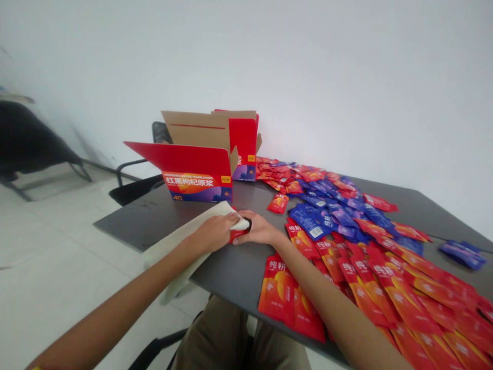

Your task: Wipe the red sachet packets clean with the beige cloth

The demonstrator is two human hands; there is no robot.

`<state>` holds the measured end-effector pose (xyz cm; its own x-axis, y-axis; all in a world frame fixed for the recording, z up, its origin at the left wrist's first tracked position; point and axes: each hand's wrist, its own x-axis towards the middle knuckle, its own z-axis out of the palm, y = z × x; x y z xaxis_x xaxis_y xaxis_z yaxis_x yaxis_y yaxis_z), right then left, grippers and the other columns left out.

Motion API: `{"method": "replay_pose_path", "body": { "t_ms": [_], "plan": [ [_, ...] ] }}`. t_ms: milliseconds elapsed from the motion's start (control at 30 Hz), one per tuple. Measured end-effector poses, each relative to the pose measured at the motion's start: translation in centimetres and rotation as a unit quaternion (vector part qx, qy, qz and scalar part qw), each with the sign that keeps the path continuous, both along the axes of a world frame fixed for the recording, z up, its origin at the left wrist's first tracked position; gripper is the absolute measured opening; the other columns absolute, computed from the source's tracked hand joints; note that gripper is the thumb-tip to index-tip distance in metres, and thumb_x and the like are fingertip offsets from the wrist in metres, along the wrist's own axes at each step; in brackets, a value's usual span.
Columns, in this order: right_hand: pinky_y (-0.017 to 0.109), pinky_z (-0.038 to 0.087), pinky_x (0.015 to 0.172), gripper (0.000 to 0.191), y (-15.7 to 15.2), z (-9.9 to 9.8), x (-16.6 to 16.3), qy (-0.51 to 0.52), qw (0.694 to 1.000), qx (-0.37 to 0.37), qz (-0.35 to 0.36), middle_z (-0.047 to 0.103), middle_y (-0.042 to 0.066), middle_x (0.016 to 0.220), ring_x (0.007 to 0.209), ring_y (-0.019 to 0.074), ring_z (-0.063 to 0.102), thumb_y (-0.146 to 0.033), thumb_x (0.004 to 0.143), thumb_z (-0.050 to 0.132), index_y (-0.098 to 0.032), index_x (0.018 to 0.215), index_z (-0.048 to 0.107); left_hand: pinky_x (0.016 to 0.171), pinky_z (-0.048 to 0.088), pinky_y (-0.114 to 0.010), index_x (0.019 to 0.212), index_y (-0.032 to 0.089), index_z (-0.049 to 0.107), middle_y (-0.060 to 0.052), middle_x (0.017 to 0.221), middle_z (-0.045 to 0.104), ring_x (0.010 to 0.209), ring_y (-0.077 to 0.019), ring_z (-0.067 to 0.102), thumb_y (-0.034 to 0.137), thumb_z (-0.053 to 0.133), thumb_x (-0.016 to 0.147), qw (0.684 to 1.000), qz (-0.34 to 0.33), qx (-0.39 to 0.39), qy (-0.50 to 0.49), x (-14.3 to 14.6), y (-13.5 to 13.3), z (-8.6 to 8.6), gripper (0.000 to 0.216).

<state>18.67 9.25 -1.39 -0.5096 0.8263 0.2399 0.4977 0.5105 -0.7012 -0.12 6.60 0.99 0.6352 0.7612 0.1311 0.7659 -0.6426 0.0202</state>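
Over the dark table, my left hand [216,232] is closed on a long off-white cloth [183,230], which hangs off the table's near left edge. The cloth's bunched end reaches my right hand [258,227]. My right hand curls around a small red pouch [235,235], only partly visible between the two hands. The cloth touches the pouch at its top. A dark patch shows beside my right thumb and index finger, too small to make out. Just right of my right hand, a single red pouch [278,203] lies flat on the table.
An open red carton [198,186] stands behind my hands, flaps raised, with a second carton [244,162] behind it. Red pouches [389,288] spread along the right side, beyond them a heap of blue pouches [327,205]. A black chair [134,190] stands left of the table [154,205].
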Motion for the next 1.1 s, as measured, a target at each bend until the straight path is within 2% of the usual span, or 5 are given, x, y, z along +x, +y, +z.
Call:
{"method": "replay_pose_path", "body": {
  "t_ms": [300,500,733,933,1100],
  "plan": [
    [0.04,0.04,0.104,0.088,0.2,-0.3,-0.1,-0.009,1.0,0.015,-0.008,0.058,0.008,0.128,0.116,0.0271,0.056,-0.046,0.042,0.086,-0.02,0.122,0.059,0.113,0.027,-0.028,0.135,0.009,0.044,-0.012,0.143,0.046,0.135,-0.0165,0.039,0.007,0.037,0.082,0.998,-0.068,0.019,-0.006,-0.1,-1.7,-0.7,0.054],
    [0.039,0.04,0.103,0.083,-0.1,0.0,0.1,0.001,1.0,-0.011,-0.006,0.059,0.005,0.126,0.114,0.0249,0.057,-0.049,0.049,0.083,-0.025,0.125,0.057,0.102,0.042,-0.033,0.129,0.011,0.049,-0.015,0.133,0.056,0.119,-0.0219,0.057,0.009,0.037,0.085,0.999,0.036,0.002,-0.01,0.1,0.8,0.4,0.046],
    [0.041,0.039,0.104,0.09,0.2,-0.1,-0.1,-0.017,1.0,0.005,-0.013,0.058,0.009,0.129,0.117,0.0275,0.056,-0.046,0.042,0.086,-0.02,0.123,0.058,0.112,0.029,-0.031,0.136,0.009,0.042,-0.013,0.145,0.044,0.135,-0.0181,0.039,0.008,0.036,0.083,0.999,-0.051,0.005,0.005,0.0,-2.0,-0.1,0.054],
    [0.039,0.04,0.103,0.085,-0.2,0.2,0.1,0.0,1.0,-0.013,-0.008,0.059,0.005,0.127,0.115,0.0251,0.057,-0.053,0.049,0.083,-0.025,0.125,0.057,0.097,0.045,-0.036,0.127,0.01,0.051,-0.016,0.129,0.059,0.111,-0.0246,0.061,0.009,0.037,0.084,0.999,0.047,-0.003,0.0,0.1,1.1,0.6,0.045],
    [0.04,0.04,0.103,0.09,0.1,-0.2,0.0,-0.013,1.0,0.003,-0.011,0.058,0.009,0.127,0.116,0.027,0.057,-0.049,0.043,0.085,-0.021,0.124,0.058,0.11,0.032,-0.03,0.133,0.009,0.045,-0.014,0.142,0.048,0.132,-0.0188,0.042,0.009,0.038,0.083,0.999,-0.039,0.002,0.005,0.1,-1.7,0.0,0.051]
  ]
}}
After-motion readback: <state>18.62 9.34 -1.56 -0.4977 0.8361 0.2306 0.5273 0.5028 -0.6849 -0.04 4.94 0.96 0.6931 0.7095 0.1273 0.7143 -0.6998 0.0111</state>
